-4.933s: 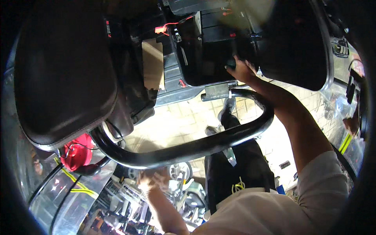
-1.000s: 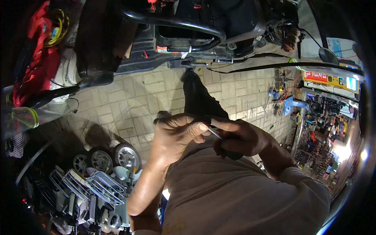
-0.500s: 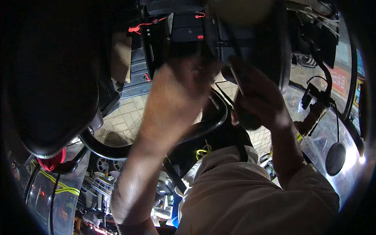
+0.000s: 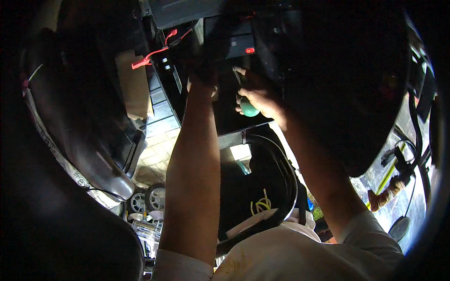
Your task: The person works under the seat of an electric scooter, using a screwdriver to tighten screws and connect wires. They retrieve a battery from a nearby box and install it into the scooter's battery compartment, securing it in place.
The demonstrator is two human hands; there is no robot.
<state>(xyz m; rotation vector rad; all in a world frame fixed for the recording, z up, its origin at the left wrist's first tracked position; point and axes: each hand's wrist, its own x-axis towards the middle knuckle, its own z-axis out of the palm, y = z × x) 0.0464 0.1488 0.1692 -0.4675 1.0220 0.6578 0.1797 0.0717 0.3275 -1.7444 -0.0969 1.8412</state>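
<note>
Both my arms reach forward into the dark open compartment (image 4: 234,122) of a small black vehicle. My right hand (image 4: 262,96) grips a screwdriver with a green handle (image 4: 247,108), its metal shaft (image 4: 236,75) pointing up into the compartment. My left hand (image 4: 201,82) is further in, beside black boxes and a red wire (image 4: 157,52); its fingers are lost in the dark. A small red light or button (image 4: 250,50) shows just above the hands.
A raised black seat (image 4: 84,107) fills the left. A black curved grab bar (image 4: 288,187) loops under my arms. A brown cardboard piece (image 4: 133,86) leans beside the compartment. Small wheels (image 4: 146,200) lie on the tiled floor (image 4: 157,157). A round mirror (image 4: 398,229) is low right.
A second ago both hands were together near my chest over the tiled floor. They have since risen and stretched into the compartment, the right hand carrying the screwdriver.
</note>
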